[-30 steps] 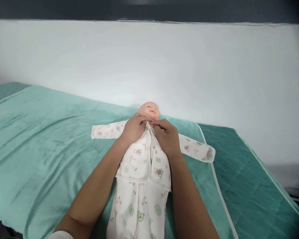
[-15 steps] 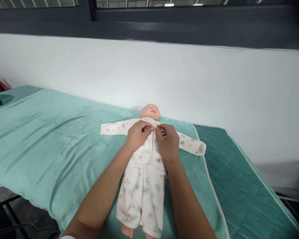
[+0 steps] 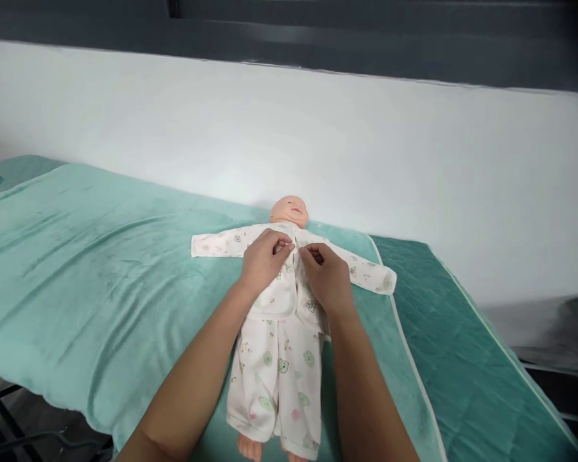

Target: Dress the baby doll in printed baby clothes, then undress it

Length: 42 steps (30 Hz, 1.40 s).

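Observation:
A baby doll (image 3: 289, 210) lies on its back, its head toward the wall and its bare feet toward me. It wears a white printed jacket (image 3: 273, 301) with both sleeves spread wide, and matching trousers (image 3: 274, 378). At the upper chest, my left hand (image 3: 266, 258) pinches the edge of the jacket's front opening. My right hand (image 3: 326, 273) pinches the opposite edge close by, fingertips a small gap apart. Any fastener between the fingers is too small to make out. Below the hands the two front edges lie close together.
A light green blanket (image 3: 125, 276) covers the bed beneath the doll. Darker quilted bedding (image 3: 462, 346) shows at the right. Behind stands a white wall (image 3: 289, 128) under a dark window frame (image 3: 318, 45). Black metal legs (image 3: 9, 417) show at lower left.
The view has tilted down slightly. My right hand has shifted a little to the right, widening the gap between my fingertips; both hands stay at the jacket's chest.

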Available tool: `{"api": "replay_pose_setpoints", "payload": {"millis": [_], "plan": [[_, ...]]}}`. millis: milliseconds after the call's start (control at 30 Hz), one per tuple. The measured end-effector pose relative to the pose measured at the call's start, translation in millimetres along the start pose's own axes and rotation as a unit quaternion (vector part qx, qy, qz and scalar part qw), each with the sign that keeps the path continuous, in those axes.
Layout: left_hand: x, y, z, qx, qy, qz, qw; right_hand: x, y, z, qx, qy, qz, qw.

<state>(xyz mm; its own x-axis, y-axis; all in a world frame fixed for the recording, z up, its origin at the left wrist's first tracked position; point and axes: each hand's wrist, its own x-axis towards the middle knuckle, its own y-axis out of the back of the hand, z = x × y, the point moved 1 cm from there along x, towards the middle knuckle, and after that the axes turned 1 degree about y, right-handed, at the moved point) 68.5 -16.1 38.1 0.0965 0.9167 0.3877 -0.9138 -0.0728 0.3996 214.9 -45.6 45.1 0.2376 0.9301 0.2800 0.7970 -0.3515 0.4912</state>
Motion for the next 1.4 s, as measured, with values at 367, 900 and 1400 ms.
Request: {"api": "replay_pose_setpoints", "payload": {"millis": [367,900,1400], "plan": [[5.1,1.3,5.5,-0.016,0.023,-0.024,0.999,3.2,-2.5,-8.4,0.088,-0.062,0.009,0.994],[5.0,-1.7,-3.6,-0.056,0.018,-0.015,0.998,5.8,-3.9,4.2,0.144,-0.05,-0.062,0.986],[6.2,4.0,-0.6,-0.082,0.06,-0.061,0.993,-1.6,-8.4,-9.6,-0.014,0.028,-0.053,0.998]]}}
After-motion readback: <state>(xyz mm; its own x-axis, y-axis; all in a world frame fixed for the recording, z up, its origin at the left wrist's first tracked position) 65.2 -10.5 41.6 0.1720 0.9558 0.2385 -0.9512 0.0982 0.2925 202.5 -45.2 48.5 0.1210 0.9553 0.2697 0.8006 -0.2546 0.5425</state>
